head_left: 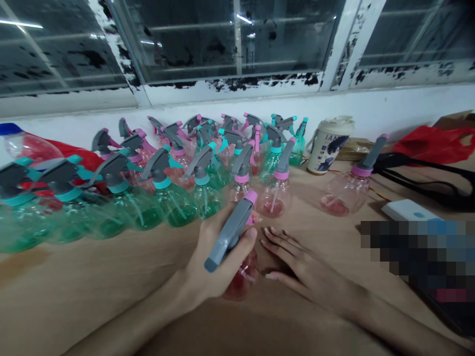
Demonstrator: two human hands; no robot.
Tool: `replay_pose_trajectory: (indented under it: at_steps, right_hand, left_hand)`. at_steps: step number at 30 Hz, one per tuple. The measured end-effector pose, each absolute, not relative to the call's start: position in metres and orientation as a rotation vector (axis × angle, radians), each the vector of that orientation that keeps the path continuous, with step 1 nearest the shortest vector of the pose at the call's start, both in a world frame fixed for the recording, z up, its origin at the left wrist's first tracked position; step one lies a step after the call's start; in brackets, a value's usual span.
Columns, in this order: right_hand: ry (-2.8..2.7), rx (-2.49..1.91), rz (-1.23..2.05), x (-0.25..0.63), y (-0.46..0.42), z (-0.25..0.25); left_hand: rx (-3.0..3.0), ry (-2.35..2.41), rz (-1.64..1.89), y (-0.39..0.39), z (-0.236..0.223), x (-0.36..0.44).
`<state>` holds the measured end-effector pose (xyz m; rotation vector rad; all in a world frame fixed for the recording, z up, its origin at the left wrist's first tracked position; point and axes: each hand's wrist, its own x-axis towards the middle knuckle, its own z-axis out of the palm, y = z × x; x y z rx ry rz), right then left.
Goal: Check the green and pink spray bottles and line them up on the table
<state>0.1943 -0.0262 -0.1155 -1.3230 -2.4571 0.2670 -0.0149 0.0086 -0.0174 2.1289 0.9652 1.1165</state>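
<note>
My left hand [218,252] is wrapped round the neck of a pink spray bottle [243,277] with a grey and pink trigger head. The bottle stands near the front of the wooden table, its collar hidden by my fingers. Just right of it, my right hand [300,262] lies on the table with fingers stretched out, holding nothing. Behind my hands are two pink spray bottles [275,200] side by side. A row of green spray bottles [174,202] runs off to the left. Another pink spray bottle [345,193] stands alone on the right.
More green and pink spray bottles crowd against the wall below the windows [230,39]. A paper cup [328,146] stands behind the lone bottle. On the right lie black straps [426,173], a red plastic bag [434,143], a white box [410,211] and a blurred-out dark object [426,262].
</note>
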Motion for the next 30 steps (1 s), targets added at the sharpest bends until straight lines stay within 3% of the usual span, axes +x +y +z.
replay_pose_trajectory:
  at_steps: [14,25,30]
  right_hand:
    - [-2.471,-1.31,0.304,0.195,-0.023,-0.114]
    - [-2.211,-1.233,0.697,0.192,-0.031,-0.085]
    - [-2.083,-1.232,0.683,0.189,-0.044,-0.071]
  left_hand:
    - [2.144,1.012,1.242,0.006,-0.016,-0.011]
    - [2.078,0.985,1.187,0.009,-0.022,-0.005]
    - [2.053,0.925,1.156,0.007,-0.029,0.017]
